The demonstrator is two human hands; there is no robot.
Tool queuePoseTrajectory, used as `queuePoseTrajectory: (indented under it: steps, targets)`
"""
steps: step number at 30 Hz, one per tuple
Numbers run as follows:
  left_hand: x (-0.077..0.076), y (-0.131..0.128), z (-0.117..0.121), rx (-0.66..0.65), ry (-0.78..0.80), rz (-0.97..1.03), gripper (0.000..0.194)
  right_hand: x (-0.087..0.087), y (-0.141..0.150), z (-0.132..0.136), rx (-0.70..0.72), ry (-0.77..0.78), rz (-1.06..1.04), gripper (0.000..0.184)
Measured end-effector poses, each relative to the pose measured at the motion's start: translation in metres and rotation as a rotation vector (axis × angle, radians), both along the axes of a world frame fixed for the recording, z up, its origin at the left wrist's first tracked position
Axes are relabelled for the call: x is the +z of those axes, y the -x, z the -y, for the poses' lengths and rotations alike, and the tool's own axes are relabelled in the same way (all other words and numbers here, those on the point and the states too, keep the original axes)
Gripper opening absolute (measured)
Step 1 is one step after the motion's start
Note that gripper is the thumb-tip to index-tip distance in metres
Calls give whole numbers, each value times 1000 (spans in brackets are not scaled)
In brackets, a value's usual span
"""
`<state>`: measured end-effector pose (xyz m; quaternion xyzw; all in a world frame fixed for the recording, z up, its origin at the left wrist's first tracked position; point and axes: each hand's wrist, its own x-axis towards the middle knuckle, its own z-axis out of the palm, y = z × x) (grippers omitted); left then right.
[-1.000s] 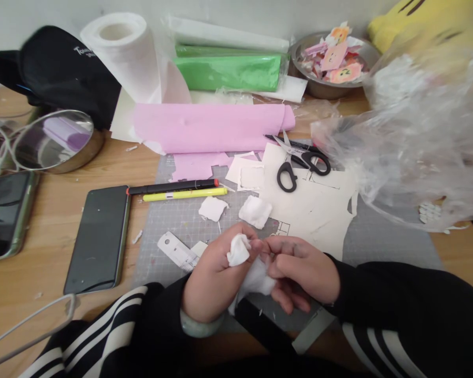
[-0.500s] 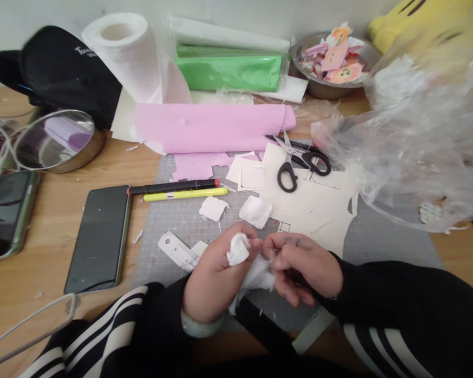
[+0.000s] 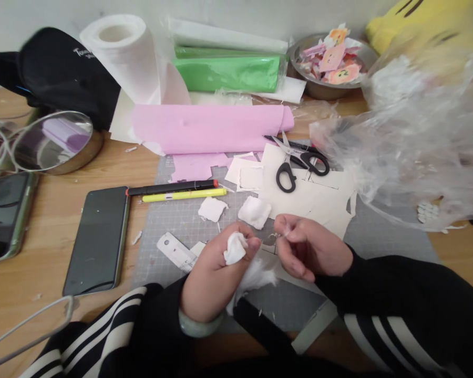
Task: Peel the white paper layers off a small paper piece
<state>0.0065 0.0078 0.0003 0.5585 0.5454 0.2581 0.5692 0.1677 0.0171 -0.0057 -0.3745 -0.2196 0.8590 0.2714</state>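
Far left, dark phone [image 3: 96,239] flat on the surface [image 3: 43,268], off the mat, likely to free working room. Black pen [image 3: 169,187] and yellow pen [image 3: 185,195] side by side, probably parked within reach. Ruler [image 3: 173,249] partly behind the left hand [image 3: 215,278]. That hand is closed around a white wad [image 3: 235,248], its end poking out above the thumb; firm grip probably steadies it. White fluff [image 3: 258,275] just below; can't tell if joined. Scissors [image 3: 286,177] splayed on cream card [image 3: 323,202], handles toward the person, presumably handy. Right hand [image 3: 315,244], apart from left, fingertips pinched on a seeming thin wisp [image 3: 286,231].
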Motion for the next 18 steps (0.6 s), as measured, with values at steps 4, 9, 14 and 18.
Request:
queuePoseTrajectory:
  steps: [4, 9, 14, 18]
  targets:
    - [1, 2, -1, -57, 28, 18, 22, 4, 7, 8, 197, -59, 177, 12]
    - [-1, 5, 0, -62, 75, 77, 17, 8, 12, 11, 259, -82, 300, 14]
    - [-3, 4, 2, -19, 98, 128, 16, 6, 12, 10, 253, -62, 315, 14]
    - [-3, 3, 2, -18, 106, 139, 18, 4, 12, 10, 278, -49, 272, 7]
